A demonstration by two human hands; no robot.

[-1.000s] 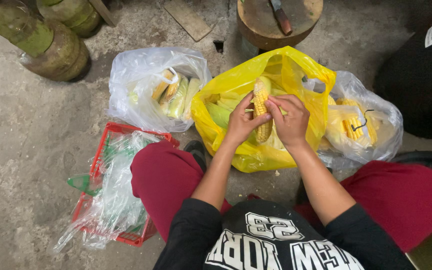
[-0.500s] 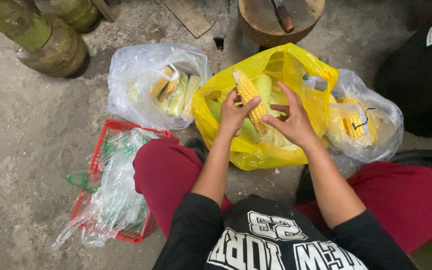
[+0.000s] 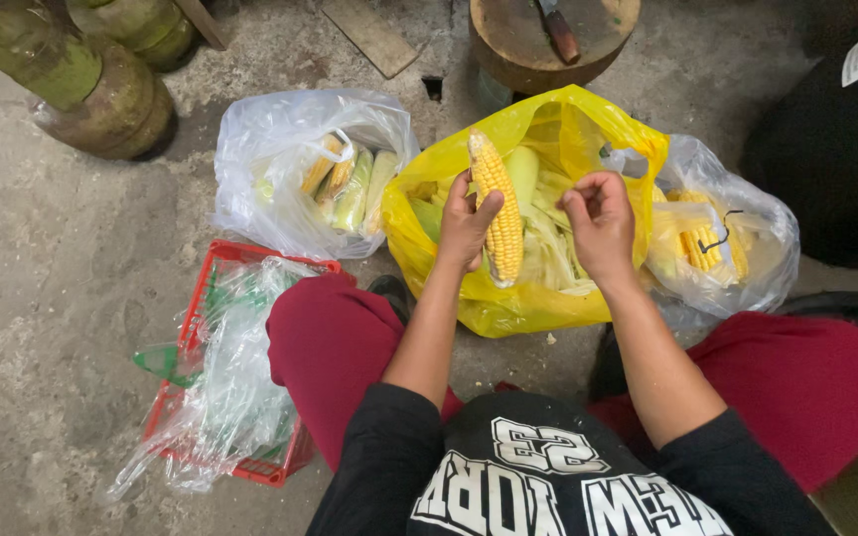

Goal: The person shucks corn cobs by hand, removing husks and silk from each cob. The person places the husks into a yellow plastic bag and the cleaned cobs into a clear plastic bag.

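My left hand [image 3: 466,225] grips a peeled yellow corn cob [image 3: 500,208] and holds it upright over a yellow plastic bag [image 3: 508,308] full of pale green husks. My right hand [image 3: 600,222] hovers just to the right of the cob, fingers loosely curled, touching nothing that I can see. Both hands are above the bag's open mouth.
A clear bag [image 3: 270,189] of unpeeled corn lies to the left, another clear bag [image 3: 747,258] with yellow cobs to the right. A red plastic basket [image 3: 201,328] with clear plastic sits by my left knee. A round wooden block [image 3: 518,40] with a knife stands behind; mossy cylinders [image 3: 91,84] at top left.
The husk has come off the cob: both hands were wrapped around it a second ago. Now my right hand has let go and moved right, and the left holds the bare cob up.
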